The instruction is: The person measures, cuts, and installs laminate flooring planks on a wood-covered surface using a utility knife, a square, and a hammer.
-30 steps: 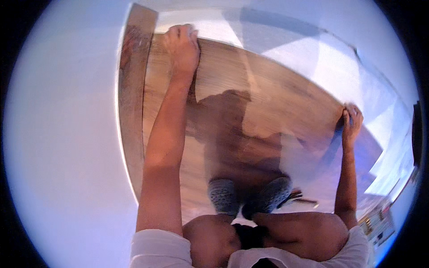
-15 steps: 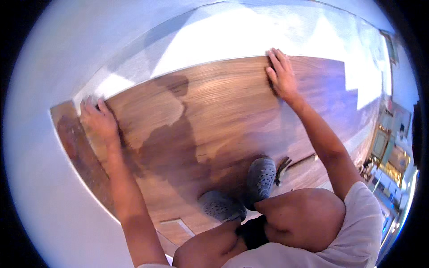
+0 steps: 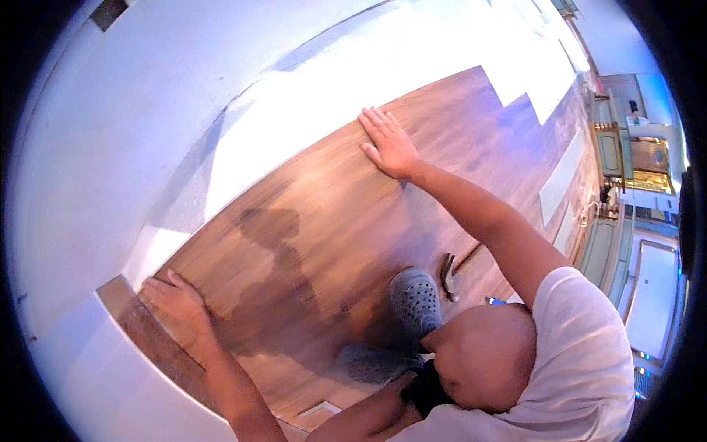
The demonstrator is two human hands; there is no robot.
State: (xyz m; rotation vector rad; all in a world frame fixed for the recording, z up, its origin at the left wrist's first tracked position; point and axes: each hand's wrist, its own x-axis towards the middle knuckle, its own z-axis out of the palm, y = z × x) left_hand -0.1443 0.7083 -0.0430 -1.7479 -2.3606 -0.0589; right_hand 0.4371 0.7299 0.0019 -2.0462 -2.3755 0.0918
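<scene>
Brown wood-look floor planks (image 3: 317,193) lie in rows in front of me, their outer edge bordering the bright white bare floor. My left hand (image 3: 179,303) rests palm down on the planks' left end, fingers stretched to the corner beside a narrow gap. Across that gap a short darker brown strip (image 3: 158,340) runs along the white wall. My right hand (image 3: 390,145) lies flat farther off, fingers extended at the outer plank edge. Neither hand holds anything.
My shoe (image 3: 415,300), grey with holes, stands on the planks. Beside it lies a dark curved tool (image 3: 447,277) of unclear kind. The planks end in steps at the upper right. A pale board (image 3: 561,178) and green cabinets (image 3: 607,151) are at the right.
The view has turned and shifted, so the planks now slant up to the right. Both hands remain flat at the plank edge; my right hand appears closer to the left one.
</scene>
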